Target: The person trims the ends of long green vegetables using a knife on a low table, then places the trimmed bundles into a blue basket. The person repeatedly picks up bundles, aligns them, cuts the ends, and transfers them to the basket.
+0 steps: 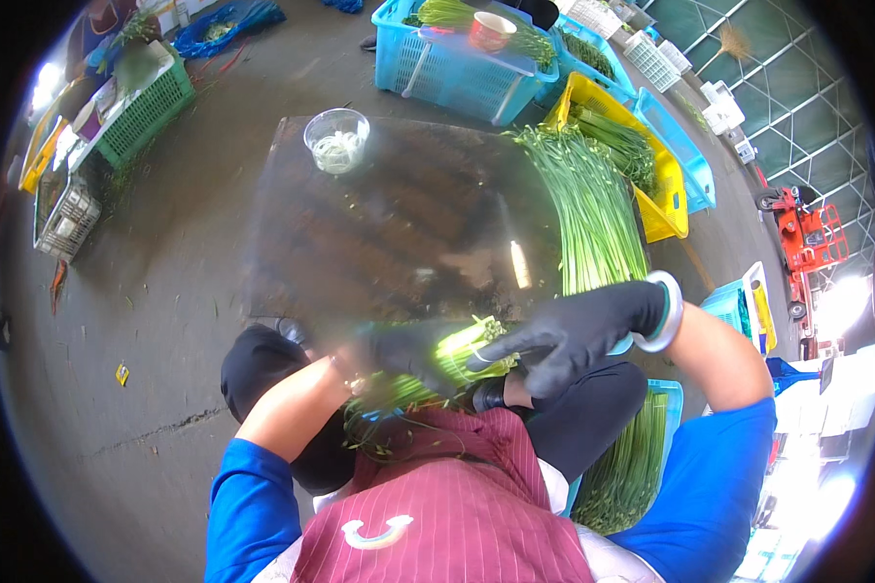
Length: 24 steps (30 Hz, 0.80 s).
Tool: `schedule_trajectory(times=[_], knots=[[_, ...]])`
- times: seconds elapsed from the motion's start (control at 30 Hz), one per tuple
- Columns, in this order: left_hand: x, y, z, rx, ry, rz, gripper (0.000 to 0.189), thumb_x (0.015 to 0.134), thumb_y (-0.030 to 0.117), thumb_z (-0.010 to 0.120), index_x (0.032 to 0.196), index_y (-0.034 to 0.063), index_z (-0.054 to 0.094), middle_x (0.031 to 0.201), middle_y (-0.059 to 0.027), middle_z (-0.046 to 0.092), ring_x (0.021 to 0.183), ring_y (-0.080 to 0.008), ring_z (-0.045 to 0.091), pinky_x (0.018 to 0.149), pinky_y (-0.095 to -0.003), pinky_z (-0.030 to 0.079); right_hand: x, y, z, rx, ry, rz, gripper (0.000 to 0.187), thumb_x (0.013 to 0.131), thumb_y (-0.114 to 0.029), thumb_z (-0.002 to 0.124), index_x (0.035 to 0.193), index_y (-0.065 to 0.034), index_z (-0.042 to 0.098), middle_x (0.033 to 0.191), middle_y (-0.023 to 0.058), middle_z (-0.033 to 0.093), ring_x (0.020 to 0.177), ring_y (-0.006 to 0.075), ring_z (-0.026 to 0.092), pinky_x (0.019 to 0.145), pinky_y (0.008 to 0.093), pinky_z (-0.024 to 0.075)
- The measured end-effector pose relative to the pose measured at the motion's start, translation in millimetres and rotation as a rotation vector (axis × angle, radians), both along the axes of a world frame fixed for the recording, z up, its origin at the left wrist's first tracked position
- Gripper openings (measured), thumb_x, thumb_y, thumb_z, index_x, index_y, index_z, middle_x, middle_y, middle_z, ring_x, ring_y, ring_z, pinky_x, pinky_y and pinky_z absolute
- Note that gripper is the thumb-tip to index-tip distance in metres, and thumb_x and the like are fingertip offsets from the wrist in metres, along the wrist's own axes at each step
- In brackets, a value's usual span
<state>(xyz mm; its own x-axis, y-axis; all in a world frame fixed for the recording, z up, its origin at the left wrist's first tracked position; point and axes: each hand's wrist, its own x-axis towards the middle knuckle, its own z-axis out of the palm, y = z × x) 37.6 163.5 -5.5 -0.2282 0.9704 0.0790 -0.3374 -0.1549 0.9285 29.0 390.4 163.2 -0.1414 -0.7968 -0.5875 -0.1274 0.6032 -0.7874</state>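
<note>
My left hand point(408, 357), in a black glove and partly blurred, grips a bundle of green flowering chive stems point(474, 342) above my lap. The cut ends point up and right. A pale band circles the bundle near those ends. My right hand point(576, 335), also black-gloved, is at the bundle's right side with fingers spread. Another pale rubber band point(479, 356) is hooked over its index fingertip. Beyond my hands is a dark low table point(394, 240). A knife with a light handle point(520, 264) lies on it. Loose chive stems point(590, 204) are heaped along its right side.
A clear tub point(337, 142) of pale bands stands at the table's far left. Blue crates point(445, 73) and a yellow crate point(671, 197) hold greens beyond and right. Another blue crate of stems point(627, 459) sits beside my right leg. A green crate point(146, 109) is at far left.
</note>
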Motion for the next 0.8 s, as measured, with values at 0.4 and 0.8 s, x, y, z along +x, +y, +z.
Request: schedule_trajectory(times=[0.4,0.8], knots=[[4,-3,5,-0.072,0.213,0.492,0.055,0.077,0.011,0.086,0.127,0.0047,0.062,0.112,-0.0041,0.07,0.1,-0.0124,0.063,0.09,-0.0312,0.053,83,10,-35,-0.204,0.466,-0.462,0.111,0.087,-0.051,0.079,0.163,-0.0008,0.015,0.159,0.0265,0.037,0.149,0.0336,0.037,0.122,0.0425,0.0302],[16,35,129,0.125,0.143,0.811,0.056,0.08,0.023,0.084,0.126,0.0009,0.061,0.111,-0.0053,0.07,0.1,-0.0134,0.066,0.088,-0.0314,0.054,97,-33,-105,-0.768,-0.033,-1.073,0.06,0.078,-0.009,0.083,0.131,-0.0039,0.057,0.116,0.0078,0.07,0.108,0.0204,0.068,0.097,0.0364,0.0548]])
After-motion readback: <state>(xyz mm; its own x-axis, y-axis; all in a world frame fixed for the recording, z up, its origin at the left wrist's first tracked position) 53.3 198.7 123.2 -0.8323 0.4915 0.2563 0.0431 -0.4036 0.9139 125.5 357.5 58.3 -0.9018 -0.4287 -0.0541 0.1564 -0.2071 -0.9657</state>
